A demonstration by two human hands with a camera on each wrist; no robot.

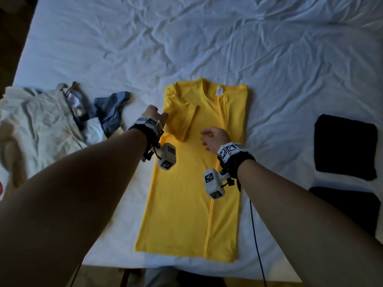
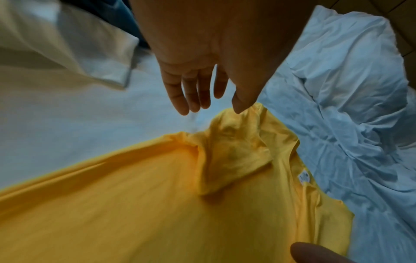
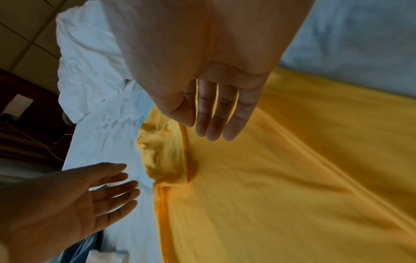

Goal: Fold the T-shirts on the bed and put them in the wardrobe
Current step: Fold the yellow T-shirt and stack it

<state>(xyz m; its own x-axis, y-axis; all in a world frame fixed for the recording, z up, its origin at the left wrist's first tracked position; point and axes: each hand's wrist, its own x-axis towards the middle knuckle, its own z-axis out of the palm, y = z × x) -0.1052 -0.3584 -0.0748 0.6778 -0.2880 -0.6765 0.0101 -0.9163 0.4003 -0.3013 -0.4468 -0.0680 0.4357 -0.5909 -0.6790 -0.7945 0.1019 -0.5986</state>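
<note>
Your left hand (image 1: 153, 113) is spread flat with straight fingers (image 2: 180, 92); it holds nothing. Its thumb tip touches the edge of the folded sleeve (image 1: 182, 121), as the left wrist view shows. Your right hand (image 1: 214, 138) is also relaxed and holds nothing, its fingers (image 3: 216, 113) straight and close together over the smooth yellow cotton T-shirt (image 1: 190, 204). From the pictures I cannot tell if these fingers touch the cloth.

This T-shirt lies flat on the wrinkled white bed sheet (image 1: 186, 38), both sides folded inward to a long narrow rectangle, with the collar label (image 1: 219, 91) away from you.

Only the head view shows the rest: a crumpled cream T-shirt (image 1: 37, 125) and a blue-grey garment (image 1: 112, 108) at your left, and a folded black cloth (image 1: 345, 146) at your right. The right wrist view alone shows dark wooden furniture (image 3: 27, 113) beside the bed.
</note>
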